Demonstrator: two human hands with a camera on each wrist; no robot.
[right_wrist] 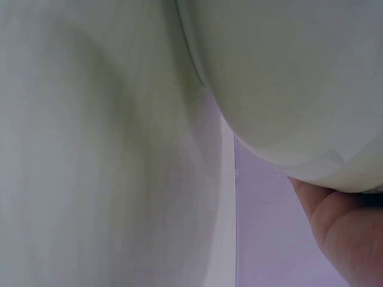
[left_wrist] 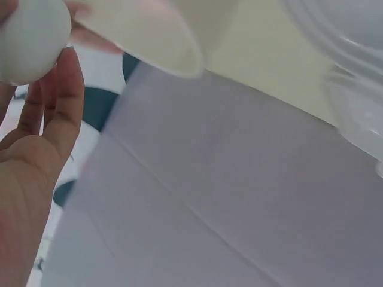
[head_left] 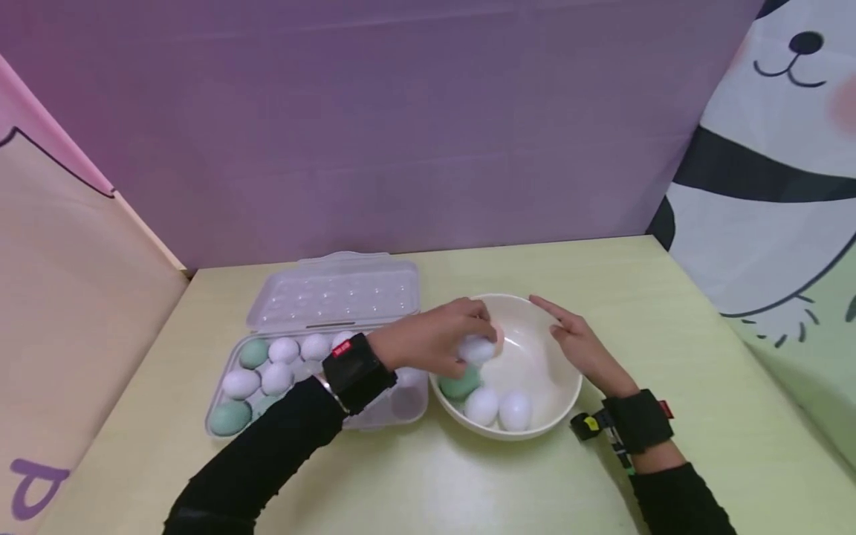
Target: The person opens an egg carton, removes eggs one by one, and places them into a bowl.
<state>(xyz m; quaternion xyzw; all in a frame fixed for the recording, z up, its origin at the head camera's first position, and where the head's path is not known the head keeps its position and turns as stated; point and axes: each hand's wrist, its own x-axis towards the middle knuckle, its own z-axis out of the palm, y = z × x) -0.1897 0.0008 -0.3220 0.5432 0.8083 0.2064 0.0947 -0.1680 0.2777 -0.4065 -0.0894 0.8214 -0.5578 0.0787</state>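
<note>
Over the left part of a cream bowl (head_left: 548, 371), my left hand (head_left: 438, 338) holds a white egg (head_left: 476, 349) in its fingers. The left wrist view shows the same egg (left_wrist: 33, 39) large, with fingertips against its side. Inside the bowl lie a green egg (head_left: 460, 383) and two white eggs (head_left: 515, 410), low and to the left. My right hand (head_left: 588, 353) holds the bowl's right rim, with the index finger stretched along the far edge and the thumb over the rim. From the right wrist, the bowl's outer wall (right_wrist: 287, 89) hides most of that hand.
Left of the bowl stands an egg carton (head_left: 408, 401) of clear plastic, its lid (head_left: 334, 293) folded back, with several white and green eggs in it. My left forearm (head_left: 281, 438) covers part of it. A purple wall (head_left: 401, 134) backs the pale table (head_left: 414, 483).
</note>
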